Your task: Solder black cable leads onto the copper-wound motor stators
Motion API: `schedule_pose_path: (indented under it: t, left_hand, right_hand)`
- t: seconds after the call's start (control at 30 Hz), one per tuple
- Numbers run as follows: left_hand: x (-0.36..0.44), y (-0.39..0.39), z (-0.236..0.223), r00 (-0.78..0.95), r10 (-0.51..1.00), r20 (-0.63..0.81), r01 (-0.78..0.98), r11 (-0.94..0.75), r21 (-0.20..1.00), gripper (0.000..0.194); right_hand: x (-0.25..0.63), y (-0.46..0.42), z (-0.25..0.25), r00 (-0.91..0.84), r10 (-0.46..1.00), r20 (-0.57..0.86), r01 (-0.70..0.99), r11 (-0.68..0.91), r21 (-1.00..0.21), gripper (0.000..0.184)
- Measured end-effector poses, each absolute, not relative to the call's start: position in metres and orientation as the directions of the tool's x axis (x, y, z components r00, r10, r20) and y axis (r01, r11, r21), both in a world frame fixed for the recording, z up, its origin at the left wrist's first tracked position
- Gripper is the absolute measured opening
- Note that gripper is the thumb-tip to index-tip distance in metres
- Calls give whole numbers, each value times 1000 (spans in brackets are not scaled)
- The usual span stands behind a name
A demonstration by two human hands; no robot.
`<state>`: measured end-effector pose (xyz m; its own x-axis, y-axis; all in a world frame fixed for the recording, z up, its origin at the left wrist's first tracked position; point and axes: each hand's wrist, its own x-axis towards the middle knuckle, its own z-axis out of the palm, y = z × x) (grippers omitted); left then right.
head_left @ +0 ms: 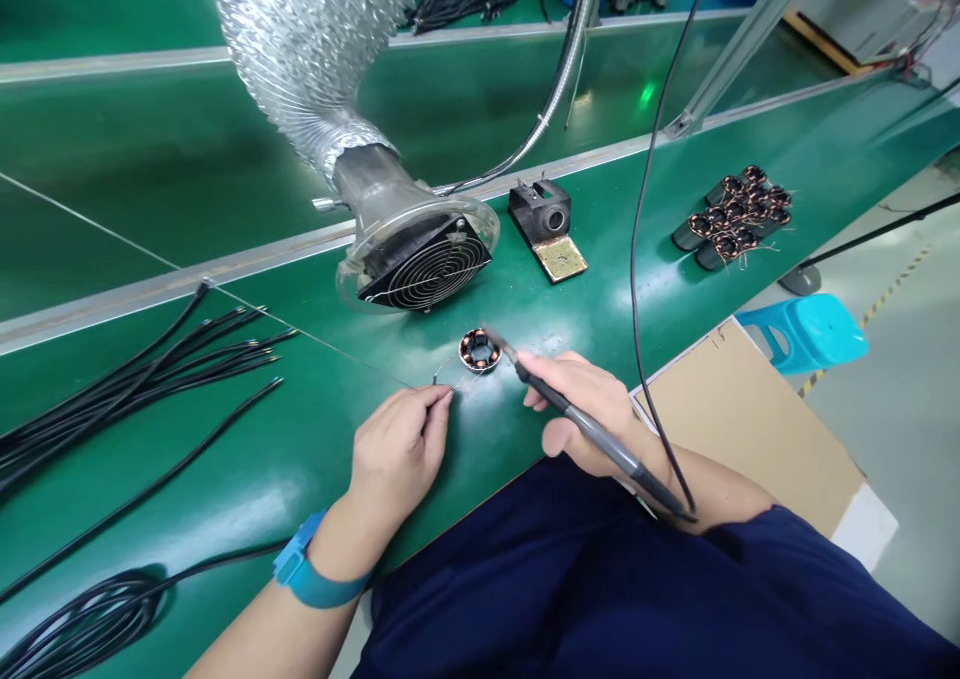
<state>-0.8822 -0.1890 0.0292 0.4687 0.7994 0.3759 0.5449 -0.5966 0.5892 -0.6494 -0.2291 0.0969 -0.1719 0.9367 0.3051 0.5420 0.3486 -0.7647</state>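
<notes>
My right hand (581, 399) is closed around a grey and black soldering iron (600, 439). Its blurred tip reaches the upper right edge of a small motor stator (479, 351), a ring of copper coils lying on the green bench; whether they touch I cannot tell. Just left of and below the stator, my left hand (401, 449) pinches a thin solder wire (330, 345), which runs in from the upper left. Thin leads from the stator extend close to my left fingertips. A blue wrist strap (319, 569) circles my left wrist.
A fume extractor (427, 269) hangs behind the stator. Beside it stands an iron holder with a yellow sponge (561, 258). Black cables (150, 369) lie at left, a coiled cable (97, 619) nearer. Several stators (739, 219) are grouped at right, beyond the hanging iron cord (636, 259).
</notes>
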Motion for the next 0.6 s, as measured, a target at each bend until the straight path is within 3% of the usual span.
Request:
schedule_pose_path:
  t: [0.13, 0.3, 0.43, 0.6]
  left_hand:
    - [-883, -189, 30, 478, 794, 376, 540, -603, 587, 10]
    - [-883, -189, 30, 478, 791, 381, 547, -608, 575, 10]
    - [-883, -190, 28, 475, 792, 385, 548, -608, 574, 11]
    - [-884, -191, 29, 470, 794, 387, 554, -606, 571, 11]
  right_hand:
    - [-649, -235, 107, -173, 962, 212, 415, 267, -870, 46]
    - [-655, -236, 109, -108, 982, 154, 415, 185, -891, 22]
    - [-654, -235, 96, -42, 981, 191, 463, 188, -866, 25]
    - [-650, -222, 63, -72, 936, 346, 521, 331, -787, 41]
